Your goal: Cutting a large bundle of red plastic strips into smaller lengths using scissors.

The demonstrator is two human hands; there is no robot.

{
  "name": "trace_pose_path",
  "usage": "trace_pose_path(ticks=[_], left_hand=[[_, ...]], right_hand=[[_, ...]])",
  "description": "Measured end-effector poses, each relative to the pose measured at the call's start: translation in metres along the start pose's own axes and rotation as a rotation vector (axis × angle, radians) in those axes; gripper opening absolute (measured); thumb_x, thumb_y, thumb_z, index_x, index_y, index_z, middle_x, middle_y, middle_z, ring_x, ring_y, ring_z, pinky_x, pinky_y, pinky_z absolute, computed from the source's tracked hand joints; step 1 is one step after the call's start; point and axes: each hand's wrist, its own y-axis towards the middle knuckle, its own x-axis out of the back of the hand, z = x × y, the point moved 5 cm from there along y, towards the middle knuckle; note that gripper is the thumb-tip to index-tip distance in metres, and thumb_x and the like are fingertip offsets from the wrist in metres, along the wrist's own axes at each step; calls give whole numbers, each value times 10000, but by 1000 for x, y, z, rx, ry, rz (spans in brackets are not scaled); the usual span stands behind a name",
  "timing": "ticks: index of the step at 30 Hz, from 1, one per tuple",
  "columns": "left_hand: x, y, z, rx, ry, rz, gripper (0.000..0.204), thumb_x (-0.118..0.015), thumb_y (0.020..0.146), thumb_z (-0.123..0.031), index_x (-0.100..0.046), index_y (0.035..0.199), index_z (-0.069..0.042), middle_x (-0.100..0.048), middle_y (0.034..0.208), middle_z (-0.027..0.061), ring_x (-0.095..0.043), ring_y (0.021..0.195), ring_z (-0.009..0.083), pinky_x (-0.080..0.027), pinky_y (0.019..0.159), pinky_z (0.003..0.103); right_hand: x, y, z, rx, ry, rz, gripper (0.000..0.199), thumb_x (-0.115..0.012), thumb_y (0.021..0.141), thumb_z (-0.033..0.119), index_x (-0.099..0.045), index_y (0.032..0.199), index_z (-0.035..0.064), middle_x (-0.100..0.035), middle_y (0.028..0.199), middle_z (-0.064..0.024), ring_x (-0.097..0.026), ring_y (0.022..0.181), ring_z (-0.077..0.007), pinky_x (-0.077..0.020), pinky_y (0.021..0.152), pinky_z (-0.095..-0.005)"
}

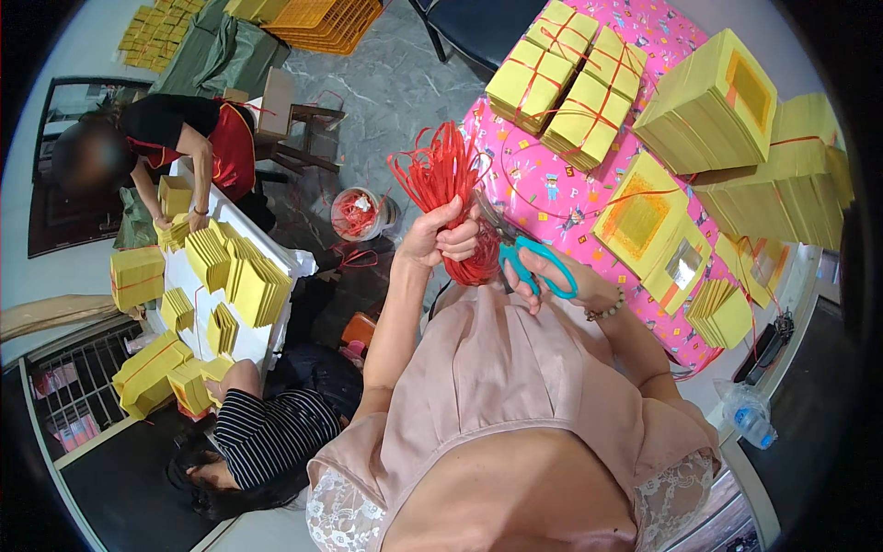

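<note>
My left hand (440,236) is closed around the middle of a thick bundle of red plastic string (440,170). Looped strands fan out above the fist, and the rest hangs below it. In my right hand (546,273) is a pair of scissors (509,250) with teal handles. Their metal blades point up and left, close against the bundle beside my left fingers. Whether the blades touch any strand cannot be made out. To the right, on a pink patterned tablecloth (515,179), stand yellow paper stacks (589,115) tied with red string.
Taller yellow paper stacks (704,110) stand at the far right. A bucket (363,216) with red string scraps sits on the floor left of my hands. Two people work at a white table (244,345) on the left with yellow paper bundles. An orange crate (322,23) lies at the back.
</note>
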Motion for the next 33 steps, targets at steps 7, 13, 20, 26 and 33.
trace_pose_path(ticks=[7, 13, 20, 26, 33], left_hand=[[-4, 1, 1, -2, -55, 56, 313, -388, 962, -355, -435, 971, -46, -275, 489, -76, -220, 393, 23, -179, 377, 193], [-4, 1, 3, 14, 7, 29, 357, -406, 946, -395, -422, 996, -42, -279, 478, -81, -235, 375, 17, -195, 380, 188], [-6, 5, 4, -19, 14, 15, 336, -383, 961, -362, -450, 1003, -35, -287, 484, -72, -235, 388, 26, -203, 384, 189], [-5, 6, 7, -51, 105, -56, 348, -402, 954, -367, -466, 1024, -32, -293, 493, -73, -252, 403, 33, -221, 411, 202], [-4, 5, 7, -30, 80, -21, 341, -416, 947, -377, -413, 989, -39, -284, 482, -76, -240, 382, 22, -215, 387, 192]], right_hand=[[5, 1, -4, -21, 57, -131, 483, -443, 899, 518, -504, 806, 49, -480, 597, 6, -510, 506, -74, -467, 474, -230], [2, 2, -6, -49, 42, -191, 468, -465, 885, 531, -513, 790, 75, -479, 606, 32, -499, 500, -50, -457, 473, -210], [-5, 1, -6, -12, 13, -338, 399, -531, 873, 476, -489, 769, 93, -454, 611, 48, -452, 488, -27, -406, 449, -182], [-6, 8, -12, 41, 48, -403, 399, -574, 854, 458, -474, 753, 85, -430, 593, 39, -434, 451, -46, -379, 416, -196], [-4, 3, -11, 13, 48, -422, 395, -564, 865, 445, -482, 743, 78, -444, 586, 35, -456, 445, -43, -379, 401, -194]])
